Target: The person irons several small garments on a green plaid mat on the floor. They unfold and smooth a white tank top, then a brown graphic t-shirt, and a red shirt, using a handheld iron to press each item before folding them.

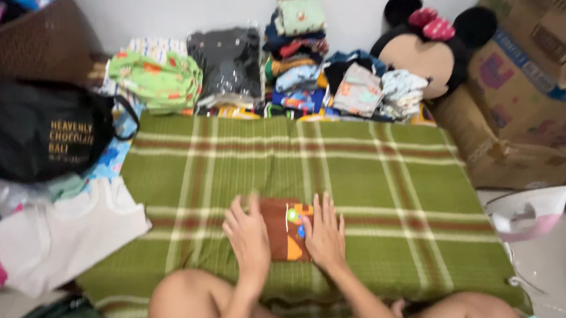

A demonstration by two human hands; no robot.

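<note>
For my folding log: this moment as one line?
left hand: flat on brown garment | right hand: flat on it | surface: green plaid cloth

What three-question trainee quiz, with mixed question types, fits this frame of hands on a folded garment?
1. True or false: both the left hand and the right hand press flat on the small brown folded garment with orange trim.
2. What does the garment lie on? A) green plaid cloth B) cardboard box C) white shirt
3. Which soft toy leans by the wall beyond the stacked folded clothes?

Key:
1. True
2. A, the green plaid cloth
3. The black-eared plush mouse doll with a red bow
</note>
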